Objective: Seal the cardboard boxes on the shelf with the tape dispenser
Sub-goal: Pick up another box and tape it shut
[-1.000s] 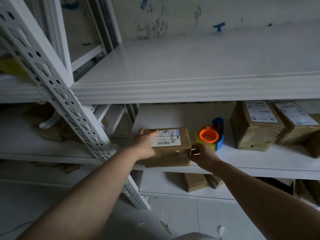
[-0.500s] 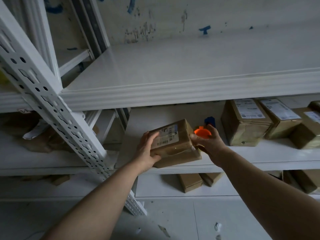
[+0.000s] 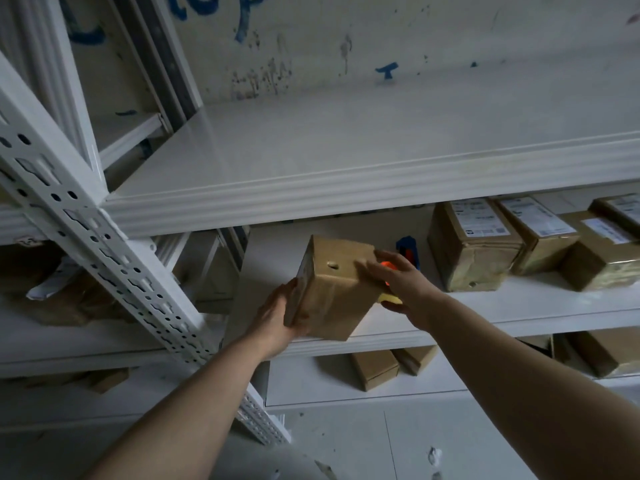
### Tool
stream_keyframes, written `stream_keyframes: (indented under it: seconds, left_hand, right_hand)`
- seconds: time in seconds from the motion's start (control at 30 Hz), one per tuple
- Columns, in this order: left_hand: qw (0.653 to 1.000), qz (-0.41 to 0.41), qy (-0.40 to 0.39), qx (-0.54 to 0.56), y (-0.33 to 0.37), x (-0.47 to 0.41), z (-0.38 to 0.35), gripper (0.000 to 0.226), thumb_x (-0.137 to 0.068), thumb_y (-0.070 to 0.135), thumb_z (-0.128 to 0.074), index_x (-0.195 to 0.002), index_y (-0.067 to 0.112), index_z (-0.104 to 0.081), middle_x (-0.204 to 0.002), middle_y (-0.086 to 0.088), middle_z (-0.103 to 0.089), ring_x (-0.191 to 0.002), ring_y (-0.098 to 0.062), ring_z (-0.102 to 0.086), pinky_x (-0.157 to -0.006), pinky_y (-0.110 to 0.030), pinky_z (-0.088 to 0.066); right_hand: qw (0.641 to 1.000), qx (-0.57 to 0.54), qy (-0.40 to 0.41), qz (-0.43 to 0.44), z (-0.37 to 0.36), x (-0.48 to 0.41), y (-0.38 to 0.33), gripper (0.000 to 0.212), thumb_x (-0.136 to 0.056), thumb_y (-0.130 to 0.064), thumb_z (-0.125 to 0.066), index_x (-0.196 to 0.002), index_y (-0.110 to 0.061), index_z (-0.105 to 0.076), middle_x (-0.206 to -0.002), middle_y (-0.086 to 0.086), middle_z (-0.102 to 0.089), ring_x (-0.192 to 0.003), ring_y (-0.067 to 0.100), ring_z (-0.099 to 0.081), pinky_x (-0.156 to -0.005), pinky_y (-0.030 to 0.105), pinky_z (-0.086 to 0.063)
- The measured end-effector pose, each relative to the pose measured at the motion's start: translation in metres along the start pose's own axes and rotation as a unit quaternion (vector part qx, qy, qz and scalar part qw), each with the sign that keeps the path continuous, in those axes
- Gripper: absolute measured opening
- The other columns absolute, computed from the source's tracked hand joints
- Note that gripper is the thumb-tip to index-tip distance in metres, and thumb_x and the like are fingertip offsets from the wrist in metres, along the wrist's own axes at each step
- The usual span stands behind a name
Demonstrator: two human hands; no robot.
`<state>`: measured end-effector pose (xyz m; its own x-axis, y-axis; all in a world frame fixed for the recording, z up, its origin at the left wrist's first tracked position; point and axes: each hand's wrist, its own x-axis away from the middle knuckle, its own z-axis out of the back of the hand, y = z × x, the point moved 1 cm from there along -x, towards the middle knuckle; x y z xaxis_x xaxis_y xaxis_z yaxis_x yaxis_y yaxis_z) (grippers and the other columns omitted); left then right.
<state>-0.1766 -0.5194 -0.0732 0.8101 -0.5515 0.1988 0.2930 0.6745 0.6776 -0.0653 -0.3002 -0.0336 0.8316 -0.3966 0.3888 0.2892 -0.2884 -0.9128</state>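
**A:** Head cam: the cardboard box (image 3: 332, 289) was tipped up on end over the front lip of the shelf (image 3: 502, 306). Left hand (image 3: 277, 317) gripped its near end. Right hand (image 3: 398, 282) had fingers (image 3: 372, 268) clamped over the far edge, thumb underneath. The tape dispenser (image 3: 408, 249) sat on the shelf right behind that hand.

**B:** I'd finish the turn so the seam faces up, set it flat, pin it with the left, then grab the dispenser.

**A:** Yep. A second earlier it lay flat, label up, dispenser fully in view.
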Motion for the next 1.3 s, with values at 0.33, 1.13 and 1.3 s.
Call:
stream_keyframes:
  seconds: [0.33, 1.13, 1.3]
  left_hand:
    - [0.975, 0.068, -0.101, 0.184, 0.033, 0.0, -0.012, 0.07, -0.072, 0.026, -0.083, -0.126, 0.03, -0.039, -0.123, 0.007, -0.054, -0.115, -0.023, -0.056, -0.085, -0.042, -0.054]
    - [0.923, 0.194, 0.01, 0.331, 0.089, -0.027, 0.002, 0.039, -0.075, 0.026, -0.057, -0.112, 0.019, -0.048, -0.11, -0.016, -0.061, -0.095, -0.034, -0.061, -0.079, -0.055, -0.054]
    - [0.886, 0.131, -0.125, 0.426, 0.059, -0.013, 0.014, 0.04, -0.092, 0.035, -0.058, -0.128, 0.025, -0.046, -0.112, -0.01, -0.062, -0.095, -0.036, -0.063, -0.067, -0.044, -0.057]
  right_hand:
    - [0.964, 0.231, 0.029, 0.127, -0.025, -0.012, -0.012, 0.078, -0.086, -0.021, -0.07, -0.149, -0.036, -0.026, -0.136, -0.001, -0.045, -0.095, 0.009, -0.052, -0.061, 0.014, -0.043]
    - [0.99, 0.116, 0.035, 0.078, -0.01, -0.02, -0.002, 0.05, -0.092, -0.029, -0.062, -0.138, -0.03, -0.043, -0.129, 0.002, -0.051, -0.11, 0.023, -0.057, -0.094, 0.039, -0.052]
    - [0.993, 0.085, 0.056, 0.055, -0.01, -0.02, 0.002, 0.04, -0.091, -0.033, -0.062, -0.127, -0.02, -0.05, -0.109, 0.002, -0.057, -0.092, 0.016, -0.059, -0.07, 0.027, -0.051]
